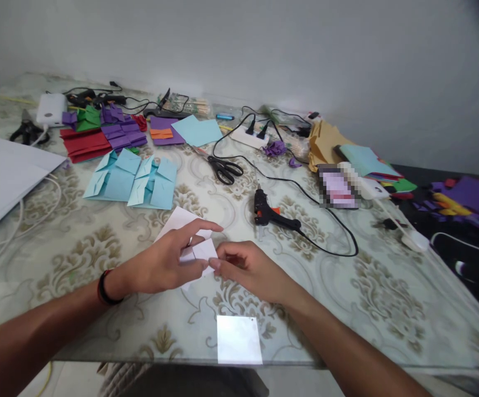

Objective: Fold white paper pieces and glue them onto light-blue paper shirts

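In front of you runs one plain grey-white wall (239, 55), meeting the far side of one table (347, 281) whose glossy cover carries brown floral scrolls on pale cream. Pale floor (76, 380) shows below its near edge. Large white sheets (11, 171) lie at the left; you cannot tell how many overlap there. Both your hands work near the middle: your left hand (160, 262) has its forefinger raised and its thumb on the paper, though whether it grips is unclear, while your right hand (256, 270) pinches the right corner. Two folded light-blue papers (129, 179) sit side by side beyond your left hand. One white power strip (250, 138) stands far, bearing two black plugs. One pair of scissors (225, 170) and one black glue gun (275, 212) lie beyond your right hand. One loose white square (239, 339) rests at the near edge. The folded white paper (203, 252) is between your hands. Smallest is one blue marker (225, 117), far.
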The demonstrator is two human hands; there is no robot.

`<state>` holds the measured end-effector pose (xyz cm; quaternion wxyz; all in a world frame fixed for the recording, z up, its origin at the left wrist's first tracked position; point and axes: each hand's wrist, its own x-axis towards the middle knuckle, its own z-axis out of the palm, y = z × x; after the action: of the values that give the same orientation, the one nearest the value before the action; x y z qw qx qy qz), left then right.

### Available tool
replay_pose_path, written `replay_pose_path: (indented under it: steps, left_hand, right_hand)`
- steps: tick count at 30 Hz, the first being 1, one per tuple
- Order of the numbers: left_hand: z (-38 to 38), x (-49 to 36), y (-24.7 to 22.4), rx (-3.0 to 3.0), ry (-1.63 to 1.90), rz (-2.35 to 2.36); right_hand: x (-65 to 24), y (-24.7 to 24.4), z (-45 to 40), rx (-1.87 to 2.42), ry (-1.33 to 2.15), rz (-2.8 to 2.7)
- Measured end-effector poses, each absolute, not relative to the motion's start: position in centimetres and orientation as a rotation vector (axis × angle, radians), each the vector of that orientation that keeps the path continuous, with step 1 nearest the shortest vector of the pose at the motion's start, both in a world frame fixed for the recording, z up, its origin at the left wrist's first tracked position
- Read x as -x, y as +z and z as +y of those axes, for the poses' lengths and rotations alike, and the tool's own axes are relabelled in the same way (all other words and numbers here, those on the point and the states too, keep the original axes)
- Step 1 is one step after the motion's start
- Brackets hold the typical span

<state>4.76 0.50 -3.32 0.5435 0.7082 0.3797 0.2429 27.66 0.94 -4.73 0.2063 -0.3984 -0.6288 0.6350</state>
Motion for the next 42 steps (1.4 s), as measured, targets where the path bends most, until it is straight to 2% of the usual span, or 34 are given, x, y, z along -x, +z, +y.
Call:
replay_pose_path:
  steps: [25,42]
  left_hand:
    - [0.4,-4.8,-3.1,-1.623,0.610,0.871]
    - [0.6,-4.6,-3.0,-1.625,0.636,0.876]
  right_hand:
    - [-28.1,-3.8,1.3,1.126,1.730,-1.751]
    - [-28.4,-3.6,1.6,1.102,1.560,-1.713]
